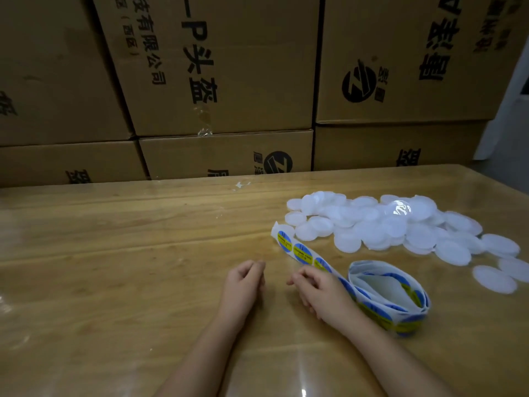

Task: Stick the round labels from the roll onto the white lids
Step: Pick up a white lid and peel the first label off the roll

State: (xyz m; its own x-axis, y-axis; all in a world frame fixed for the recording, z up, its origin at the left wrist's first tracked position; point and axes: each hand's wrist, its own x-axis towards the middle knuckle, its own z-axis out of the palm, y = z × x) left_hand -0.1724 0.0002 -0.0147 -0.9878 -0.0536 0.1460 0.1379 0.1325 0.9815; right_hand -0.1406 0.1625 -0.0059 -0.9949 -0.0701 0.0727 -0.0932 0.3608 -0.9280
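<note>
Left hand (243, 277) & right hand (320, 290) rest slightly apart on the bench (114, 253), fingers loosely curled, holding nothing. Label roll (392, 296) sits just beside the right hand, its strip (297, 250) reaching twd the lids (386, 224). Labels prob. thin, floppy: peel by the edge. Lids look light, stiff: pinch the rim.

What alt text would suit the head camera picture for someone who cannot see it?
A person's left hand and right hand rest loosely curled on a wooden table. Beside the right hand lies a roll of blue-and-yellow round labels, its strip unrolled toward a heap of white lids; cardboard boxes stand behind.
</note>
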